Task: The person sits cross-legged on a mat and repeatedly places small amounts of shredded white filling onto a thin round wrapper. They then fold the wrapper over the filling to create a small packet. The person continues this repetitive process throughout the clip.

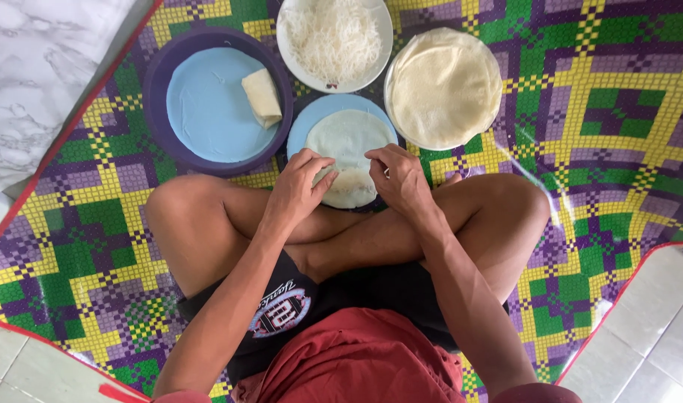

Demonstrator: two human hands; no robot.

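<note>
Nearest, both hands pinch the near edge of a thin pale wrapper (346,145): the left hand (298,186) and right hand (401,177) grasp it where it lies on a light blue plate (311,118) just before the crossed legs. Beyond, a purple tray (158,78) holds one folded roll (262,97). A white plate (382,30) holds shredded white noodles (332,33), its top cut off. A stack of round wrappers (443,86) hides its dish.

A woven mat (610,112) chequered in yellow, green and purple with a red edge covers pale floor tiles (655,336); marbled white flooring (35,67) lies upper left.
</note>
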